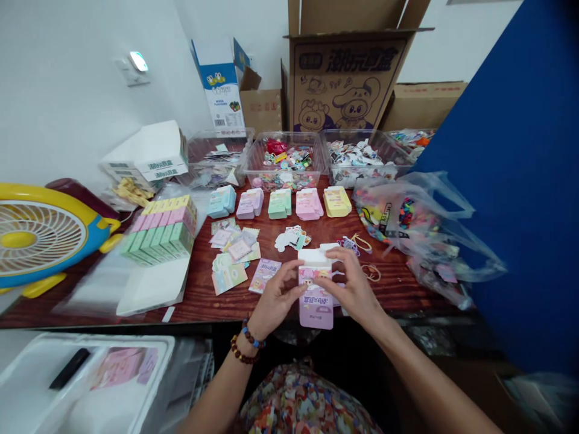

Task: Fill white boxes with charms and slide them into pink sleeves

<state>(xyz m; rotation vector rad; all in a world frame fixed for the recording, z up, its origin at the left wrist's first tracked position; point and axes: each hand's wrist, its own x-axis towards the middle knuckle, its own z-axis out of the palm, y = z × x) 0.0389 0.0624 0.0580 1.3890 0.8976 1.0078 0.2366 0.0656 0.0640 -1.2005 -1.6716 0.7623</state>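
Note:
Between my two hands is a small purple cardboard box (316,307) with cartoon figures on its front and a white flap raised at its top. My left hand (281,295) grips its left edge, thumb on the front. On the other side my right hand (350,286) pinches the right edge near the flap. A flat purple printed piece (265,275) lies by my left hand. Paper cards (233,241) are spread further left, and die-cut stickers (293,238) lie just beyond the box. Beside my right hand are thin coloured bands (362,243).
Small pastel boxes (280,204) stand in a row before clear bins (286,158) of trinkets. Packed boxes (163,232) and a yellow-blue fan (49,235) are left. A plastic bag (407,211) and blue panel (511,181) bound the right. Cartons (348,78) stand behind.

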